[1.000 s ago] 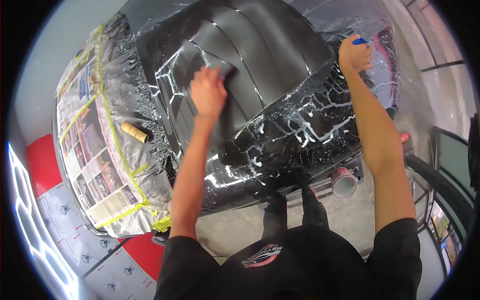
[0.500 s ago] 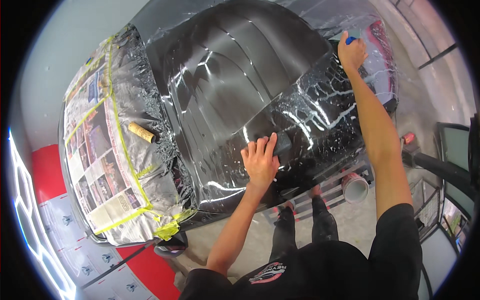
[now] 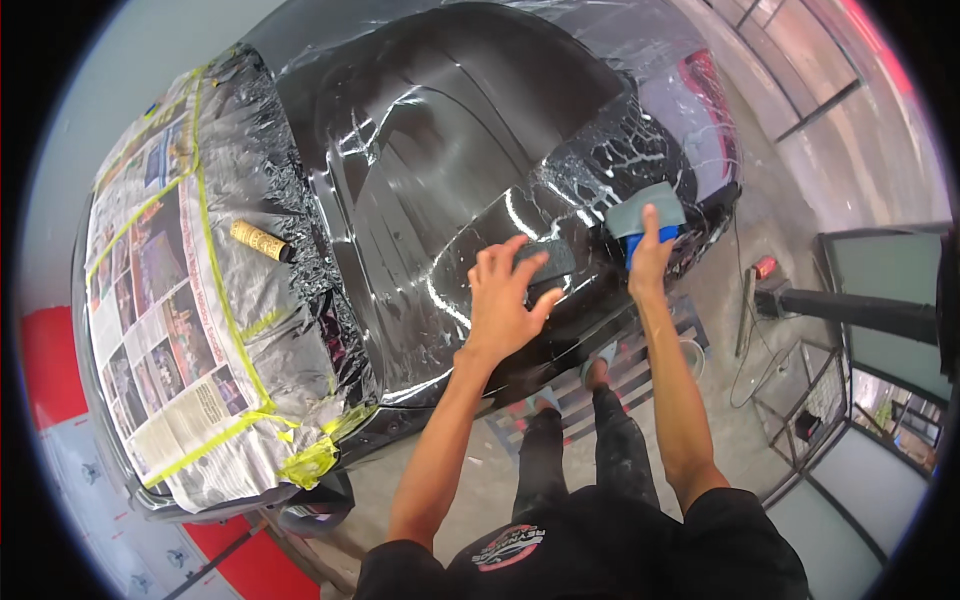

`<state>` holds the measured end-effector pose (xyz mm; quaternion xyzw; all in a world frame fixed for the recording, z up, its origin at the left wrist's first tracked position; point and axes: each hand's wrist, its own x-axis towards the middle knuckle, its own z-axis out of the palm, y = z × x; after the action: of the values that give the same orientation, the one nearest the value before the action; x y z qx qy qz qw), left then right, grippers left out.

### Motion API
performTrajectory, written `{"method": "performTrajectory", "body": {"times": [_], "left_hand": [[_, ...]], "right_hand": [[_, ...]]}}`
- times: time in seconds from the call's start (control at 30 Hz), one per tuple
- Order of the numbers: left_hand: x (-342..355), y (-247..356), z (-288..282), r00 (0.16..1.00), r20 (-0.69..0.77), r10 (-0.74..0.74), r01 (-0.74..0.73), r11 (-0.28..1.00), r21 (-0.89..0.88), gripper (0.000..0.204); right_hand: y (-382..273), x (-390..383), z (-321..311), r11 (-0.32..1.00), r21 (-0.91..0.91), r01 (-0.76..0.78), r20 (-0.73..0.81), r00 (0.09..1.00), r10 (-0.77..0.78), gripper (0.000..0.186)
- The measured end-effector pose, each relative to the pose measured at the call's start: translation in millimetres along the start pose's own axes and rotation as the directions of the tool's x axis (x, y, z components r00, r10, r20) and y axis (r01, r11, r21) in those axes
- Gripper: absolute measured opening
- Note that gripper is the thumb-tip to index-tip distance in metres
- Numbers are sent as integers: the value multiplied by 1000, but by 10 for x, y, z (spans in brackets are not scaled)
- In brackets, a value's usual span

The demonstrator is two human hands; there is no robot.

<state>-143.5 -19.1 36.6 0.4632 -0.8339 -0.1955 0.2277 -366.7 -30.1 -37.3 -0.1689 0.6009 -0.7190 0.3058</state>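
A dark grey sanding block [image 3: 549,260] lies on the wet black car hood [image 3: 470,175]. My left hand [image 3: 503,300] is open beside it, fingers spread and thumb out; the index fingertip overlaps the block's left edge. Whether it presses on the block cannot be told. To the right, my right hand [image 3: 651,262] is closed round a squeegee [image 3: 646,210] with a blue grip and a wide grey blade, thumb lying along its face. The squeegee is over the hood's near right part, where whitish liquid streaks run.
Newspaper [image 3: 160,330] edged with yellow tape covers the windshield area on the left. A yellowish cylinder [image 3: 260,241] rests on the masking. Clear plastic film hangs around the far side. Below the bumper stands a slatted step [image 3: 590,405]; a dark metal post [image 3: 850,308] is at the right.
My right hand has brought the squeegee from the hood's far right corner back toward me. My left hand's thumb has spread away from the sanding block. The view has shifted.
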Motion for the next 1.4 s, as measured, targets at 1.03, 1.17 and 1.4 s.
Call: {"method": "performTrajectory", "body": {"times": [1.03,1.17,1.4], "left_hand": [[-401,1092,965,686,546,-481,722,364,-588,15],[-334,1331,1329,666,585,-463,693,96,-714,32],[-41,1646,1728,490,856,-166,853,292,-432,50]], "right_hand": [[-103,-959,-1703,938,-196,-287,346,874,340,36],[-222,-808,-1873,916,49,-397,219,899,378,35],[287,-503,-2640,842,94,-532,123,845,520,37]]}}
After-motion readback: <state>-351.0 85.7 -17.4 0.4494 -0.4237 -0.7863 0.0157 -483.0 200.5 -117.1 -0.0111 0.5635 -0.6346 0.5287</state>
